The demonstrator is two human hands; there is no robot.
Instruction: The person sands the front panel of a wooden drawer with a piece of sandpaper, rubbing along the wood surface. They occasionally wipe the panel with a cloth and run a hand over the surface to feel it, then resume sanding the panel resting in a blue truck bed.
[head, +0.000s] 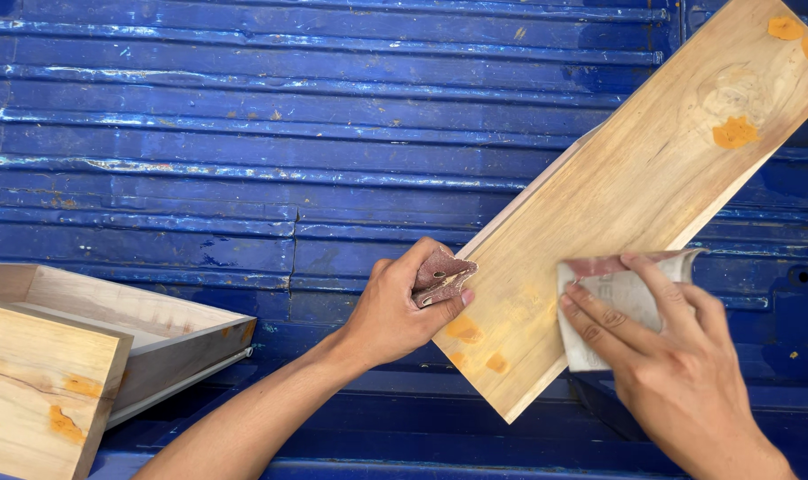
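A long pale wooden board (644,178) with orange filler patches slants from the upper right down to the lower middle, against a blue ribbed metal surface (244,133). My left hand (395,311) grips a small folded piece of reddish sandpaper (441,274) against the board's left edge near its lower end. My right hand (661,356) presses a larger folded sheet of sandpaper (599,293), pale backing up, flat on the board's right side near the lower end.
A wooden drawer box (111,329) with an open top and orange filler spots lies at the lower left on the blue metal surface. A dark hole (805,276) shows in the metal at the right.
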